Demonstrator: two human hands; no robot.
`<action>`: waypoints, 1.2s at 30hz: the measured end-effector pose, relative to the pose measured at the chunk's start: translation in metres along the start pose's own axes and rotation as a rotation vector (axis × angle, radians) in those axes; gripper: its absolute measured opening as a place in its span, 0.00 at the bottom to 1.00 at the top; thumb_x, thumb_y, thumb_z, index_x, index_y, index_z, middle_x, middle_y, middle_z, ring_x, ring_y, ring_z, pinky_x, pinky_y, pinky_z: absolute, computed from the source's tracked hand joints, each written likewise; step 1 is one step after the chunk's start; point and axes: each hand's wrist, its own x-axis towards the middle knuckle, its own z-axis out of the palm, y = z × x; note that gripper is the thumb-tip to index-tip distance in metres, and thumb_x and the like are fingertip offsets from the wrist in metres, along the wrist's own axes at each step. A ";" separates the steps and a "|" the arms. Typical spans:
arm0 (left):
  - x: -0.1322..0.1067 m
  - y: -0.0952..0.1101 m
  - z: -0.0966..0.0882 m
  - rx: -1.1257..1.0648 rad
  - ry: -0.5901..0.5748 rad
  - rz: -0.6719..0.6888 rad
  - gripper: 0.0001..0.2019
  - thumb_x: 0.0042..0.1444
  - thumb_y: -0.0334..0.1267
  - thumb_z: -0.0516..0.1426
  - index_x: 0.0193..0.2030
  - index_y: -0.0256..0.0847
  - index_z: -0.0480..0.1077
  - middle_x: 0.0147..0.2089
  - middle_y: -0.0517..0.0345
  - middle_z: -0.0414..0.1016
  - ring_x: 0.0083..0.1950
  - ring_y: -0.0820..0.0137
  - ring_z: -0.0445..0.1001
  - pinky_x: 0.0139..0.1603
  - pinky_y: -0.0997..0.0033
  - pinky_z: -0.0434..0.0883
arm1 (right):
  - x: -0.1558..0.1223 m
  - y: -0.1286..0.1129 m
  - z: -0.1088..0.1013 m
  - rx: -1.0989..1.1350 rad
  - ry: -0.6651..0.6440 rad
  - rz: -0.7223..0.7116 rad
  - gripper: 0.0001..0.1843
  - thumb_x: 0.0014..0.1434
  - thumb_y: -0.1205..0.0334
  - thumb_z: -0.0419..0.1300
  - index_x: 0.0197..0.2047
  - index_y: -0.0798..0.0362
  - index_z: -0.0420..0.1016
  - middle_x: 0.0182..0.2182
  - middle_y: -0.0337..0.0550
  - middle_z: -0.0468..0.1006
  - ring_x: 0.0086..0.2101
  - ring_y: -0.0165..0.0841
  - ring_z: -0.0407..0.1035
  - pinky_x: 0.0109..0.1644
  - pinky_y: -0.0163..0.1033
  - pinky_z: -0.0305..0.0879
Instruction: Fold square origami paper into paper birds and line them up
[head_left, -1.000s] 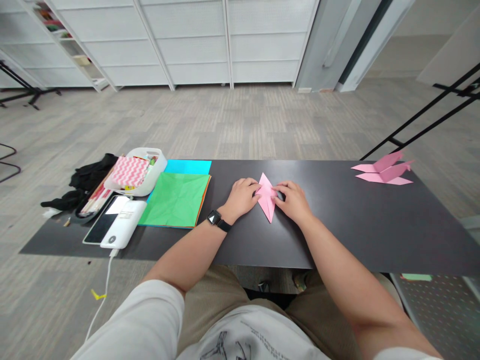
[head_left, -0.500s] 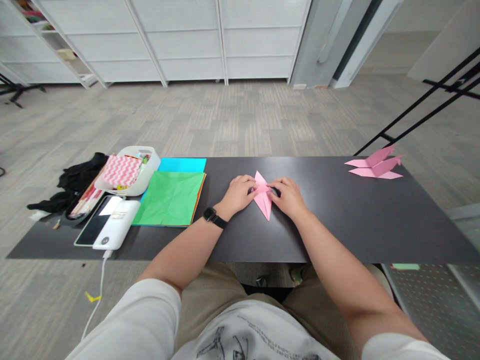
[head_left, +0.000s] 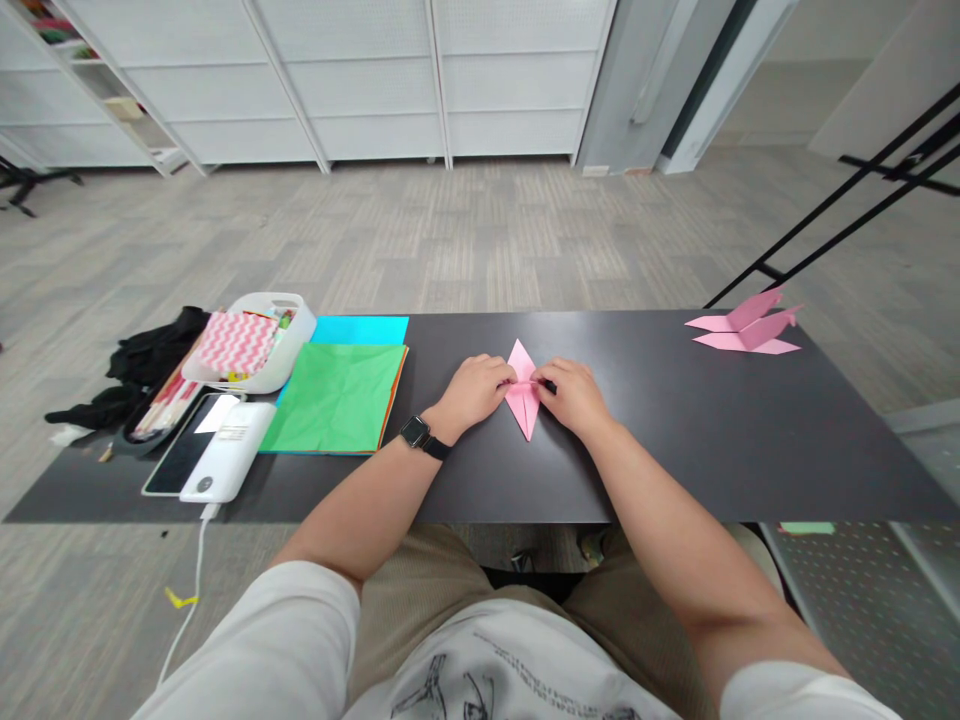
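A pink origami paper (head_left: 523,408), folded into a narrow diamond with a crease across its middle, lies on the dark table in front of me. My left hand (head_left: 480,388) pinches its left edge near the middle, a black watch on that wrist. From the other side, my right hand (head_left: 571,392) pinches the right edge at about the same height. The fingertips of both hands cover the paper's side corners. Its upper and lower points show between the hands.
Two pink folded paper birds (head_left: 748,325) stand at the table's far right. To the left lie green paper sheets (head_left: 337,400), a blue sheet (head_left: 360,329), a white basket (head_left: 296,335), a white power bank (head_left: 229,450) with a cable, a phone (head_left: 169,460) and black cloth (head_left: 161,345).
The pink paper has turned slightly and now points more nearly straight toward me. Both hands have shifted a little at its sides, still gripping it.
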 end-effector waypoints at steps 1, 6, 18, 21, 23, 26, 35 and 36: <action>0.000 0.000 0.000 0.005 -0.004 0.010 0.11 0.72 0.34 0.55 0.46 0.45 0.81 0.47 0.53 0.82 0.49 0.60 0.75 0.55 0.57 0.70 | 0.000 -0.001 -0.001 -0.004 -0.004 -0.006 0.09 0.67 0.66 0.62 0.42 0.45 0.85 0.41 0.44 0.83 0.45 0.43 0.75 0.52 0.49 0.63; 0.000 0.000 -0.001 0.037 -0.031 0.077 0.13 0.70 0.30 0.54 0.45 0.42 0.81 0.46 0.51 0.82 0.48 0.60 0.76 0.55 0.58 0.71 | -0.002 -0.003 -0.005 -0.024 -0.027 -0.026 0.13 0.65 0.70 0.61 0.44 0.46 0.86 0.43 0.45 0.84 0.45 0.42 0.75 0.52 0.48 0.63; -0.012 0.017 -0.012 0.148 -0.093 0.137 0.14 0.71 0.33 0.54 0.46 0.41 0.84 0.48 0.49 0.83 0.50 0.59 0.78 0.58 0.55 0.72 | -0.012 -0.004 -0.009 -0.036 -0.068 -0.079 0.18 0.65 0.70 0.62 0.48 0.42 0.90 0.45 0.45 0.83 0.47 0.42 0.74 0.53 0.50 0.63; -0.016 0.027 -0.015 0.160 -0.119 0.155 0.14 0.72 0.35 0.54 0.47 0.41 0.83 0.49 0.48 0.84 0.51 0.58 0.80 0.60 0.54 0.72 | -0.013 -0.006 -0.008 -0.045 -0.075 -0.086 0.19 0.66 0.69 0.62 0.50 0.41 0.90 0.46 0.46 0.81 0.48 0.43 0.72 0.55 0.51 0.63; -0.018 0.031 -0.017 0.177 -0.134 0.159 0.14 0.73 0.36 0.54 0.48 0.41 0.83 0.51 0.48 0.85 0.52 0.57 0.80 0.61 0.52 0.72 | -0.014 -0.007 -0.007 -0.045 -0.075 -0.086 0.19 0.66 0.69 0.61 0.51 0.40 0.90 0.46 0.47 0.81 0.49 0.44 0.71 0.56 0.52 0.63; -0.021 0.034 -0.019 0.189 -0.143 0.153 0.14 0.74 0.39 0.54 0.51 0.41 0.83 0.55 0.47 0.85 0.54 0.57 0.81 0.66 0.49 0.70 | -0.013 -0.008 -0.006 -0.048 -0.072 -0.078 0.19 0.67 0.69 0.61 0.51 0.40 0.90 0.45 0.47 0.80 0.49 0.44 0.70 0.56 0.53 0.63; -0.025 0.040 -0.021 0.195 -0.178 0.098 0.13 0.73 0.39 0.56 0.53 0.44 0.82 0.61 0.51 0.84 0.56 0.58 0.83 0.76 0.44 0.63 | -0.012 -0.004 -0.007 -0.082 -0.047 0.023 0.21 0.67 0.71 0.62 0.49 0.36 0.91 0.43 0.46 0.80 0.46 0.43 0.70 0.52 0.51 0.63; -0.026 0.040 -0.021 0.198 -0.181 0.098 0.13 0.72 0.40 0.56 0.54 0.44 0.82 0.62 0.51 0.83 0.57 0.57 0.83 0.76 0.44 0.64 | -0.012 -0.002 -0.007 -0.085 -0.041 0.037 0.21 0.67 0.71 0.62 0.48 0.36 0.91 0.43 0.46 0.80 0.45 0.43 0.70 0.52 0.51 0.63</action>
